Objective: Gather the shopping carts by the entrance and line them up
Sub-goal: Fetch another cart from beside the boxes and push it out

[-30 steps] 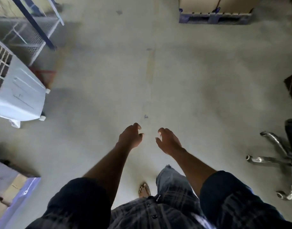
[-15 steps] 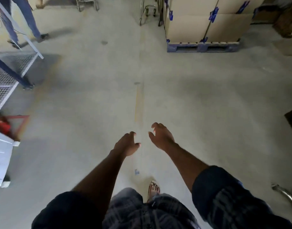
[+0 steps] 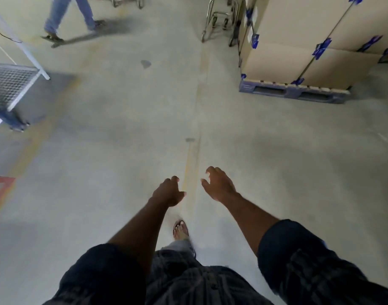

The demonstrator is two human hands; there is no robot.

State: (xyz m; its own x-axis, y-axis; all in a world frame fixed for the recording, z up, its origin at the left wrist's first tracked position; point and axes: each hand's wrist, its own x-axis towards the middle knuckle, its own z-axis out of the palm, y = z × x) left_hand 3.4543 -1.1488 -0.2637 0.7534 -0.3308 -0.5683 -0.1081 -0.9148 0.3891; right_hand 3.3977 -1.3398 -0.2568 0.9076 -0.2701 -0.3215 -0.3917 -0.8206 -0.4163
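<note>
Left hand (image 3: 167, 191) and right hand (image 3: 218, 184) empty, fingers loosely curled (over bare floor (image 3: 276, 172)), cart (image 3: 220, 18) far ahead.

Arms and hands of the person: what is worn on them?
The left sleeve and right sleeve are dark and end near the elbows; the right shows a faint check. The left hand and right hand are bare: no gloves, rings or watch visible.
</note>
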